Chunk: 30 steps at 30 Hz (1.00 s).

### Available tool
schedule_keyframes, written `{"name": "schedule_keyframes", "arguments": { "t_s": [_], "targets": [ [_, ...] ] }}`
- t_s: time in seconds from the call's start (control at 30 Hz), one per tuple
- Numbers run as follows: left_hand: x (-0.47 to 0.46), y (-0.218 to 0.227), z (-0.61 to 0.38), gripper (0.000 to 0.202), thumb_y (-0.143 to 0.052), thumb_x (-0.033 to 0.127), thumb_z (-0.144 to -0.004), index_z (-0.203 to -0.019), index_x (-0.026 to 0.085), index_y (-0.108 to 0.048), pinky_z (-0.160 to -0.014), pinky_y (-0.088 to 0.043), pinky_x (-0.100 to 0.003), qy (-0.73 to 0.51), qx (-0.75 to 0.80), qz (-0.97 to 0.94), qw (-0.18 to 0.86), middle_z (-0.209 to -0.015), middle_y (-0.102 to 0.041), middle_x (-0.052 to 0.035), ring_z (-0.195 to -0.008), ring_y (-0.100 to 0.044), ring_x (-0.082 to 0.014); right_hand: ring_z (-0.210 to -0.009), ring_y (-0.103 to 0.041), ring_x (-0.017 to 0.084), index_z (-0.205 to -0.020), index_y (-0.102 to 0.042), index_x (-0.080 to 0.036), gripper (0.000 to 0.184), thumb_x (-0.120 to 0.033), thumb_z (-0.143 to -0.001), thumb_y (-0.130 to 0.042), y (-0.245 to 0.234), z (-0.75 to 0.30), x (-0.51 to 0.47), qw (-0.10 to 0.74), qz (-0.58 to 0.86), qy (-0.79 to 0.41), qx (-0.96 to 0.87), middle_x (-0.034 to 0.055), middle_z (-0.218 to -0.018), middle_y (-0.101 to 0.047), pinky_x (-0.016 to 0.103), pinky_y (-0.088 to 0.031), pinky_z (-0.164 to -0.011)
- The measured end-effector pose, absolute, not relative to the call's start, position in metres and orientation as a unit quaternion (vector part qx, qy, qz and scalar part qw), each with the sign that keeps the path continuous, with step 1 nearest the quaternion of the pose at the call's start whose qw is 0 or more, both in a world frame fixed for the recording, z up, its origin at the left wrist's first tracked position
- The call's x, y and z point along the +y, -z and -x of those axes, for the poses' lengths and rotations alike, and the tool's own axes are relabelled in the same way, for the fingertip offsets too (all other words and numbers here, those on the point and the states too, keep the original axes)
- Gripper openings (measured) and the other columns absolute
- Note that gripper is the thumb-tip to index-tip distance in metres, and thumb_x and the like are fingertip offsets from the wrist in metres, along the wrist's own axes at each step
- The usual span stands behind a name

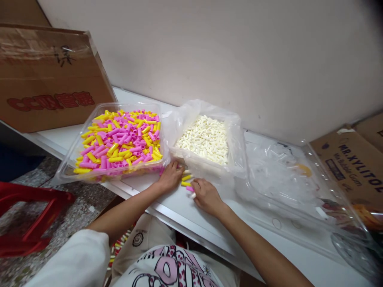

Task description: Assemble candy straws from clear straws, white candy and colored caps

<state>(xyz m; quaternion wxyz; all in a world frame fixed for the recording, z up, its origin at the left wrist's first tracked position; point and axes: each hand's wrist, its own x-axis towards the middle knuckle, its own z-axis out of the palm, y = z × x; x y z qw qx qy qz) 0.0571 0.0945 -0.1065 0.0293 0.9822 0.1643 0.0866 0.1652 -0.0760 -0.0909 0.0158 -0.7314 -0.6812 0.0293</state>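
Note:
My left hand [172, 176] rests on the white table just in front of the tubs, its fingers curled down and pressed together; whatever they hold is hidden. Facing it, my right hand [206, 195] is closed, with a small white stick [193, 195] poking out by the thumb. Between the hands lie short yellow tubes [186, 183] and a pink tube [189, 189], some with white ends. Behind my left hand is a clear plastic tub [67, 169] heaped with pink and yellow tubes [125, 137]. A bag-lined container [235, 153] holds many small white sticks [205, 139].
On the right sits a large clear tray [260, 205] with crumpled clear plastic in it, beside a printed cardboard box [344, 159]. A big cardboard box [50, 75] stands at the left. A red stool [32, 215] is on the floor, and a wall [224, 59] runs behind the table.

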Motion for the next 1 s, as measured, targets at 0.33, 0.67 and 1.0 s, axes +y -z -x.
{"name": "schedule_keyframes", "arguments": {
  "t_s": [0.33, 0.67, 1.0],
  "targets": [
    [0.067, 0.113, -0.033, 0.04, -0.042, 0.034, -0.092, -0.129, 0.021, -0.048, -0.083, -0.042, -0.043, -0.067, 0.189, -0.979, 0.031, -0.11, -0.053, -0.0151, -0.101, -0.047, -0.0291, -0.098, -0.059, 0.025, -0.11, -0.057, -0.015, 0.029, -0.016, -0.082, -0.047, 0.07, -0.171, -0.051, -0.058, 0.75, -0.077, -0.654, 0.0139, -0.11, -0.061, 0.031, -0.046, -0.075],
    [0.048, 0.107, 0.018, 0.049, -0.04, 0.015, -0.089, -0.137, 0.026, -0.038, -0.067, -0.051, -0.032, 0.0, 0.262, -0.965, 0.028, -0.115, -0.048, -0.0157, -0.106, -0.046, -0.0293, -0.091, -0.058, 0.023, -0.1, -0.059, -0.014, 0.021, -0.02, -0.081, -0.052, 0.062, -0.174, -0.027, -0.059, 0.678, -0.075, -0.729, 0.0126, -0.1, -0.063, 0.03, -0.043, -0.077],
    [0.05, 0.101, 0.055, 0.042, -0.046, 0.021, -0.088, -0.13, 0.023, -0.044, -0.071, -0.051, -0.033, -0.016, 0.315, -0.947, 0.07, -0.113, -0.05, -0.013, -0.106, -0.044, -0.0273, -0.097, -0.06, 0.025, -0.119, -0.056, -0.018, 0.034, -0.021, -0.085, -0.048, 0.061, -0.14, 0.056, -0.087, 0.623, -0.092, -0.772, 0.0142, -0.108, -0.064, 0.033, -0.043, -0.081]
  ]
}}
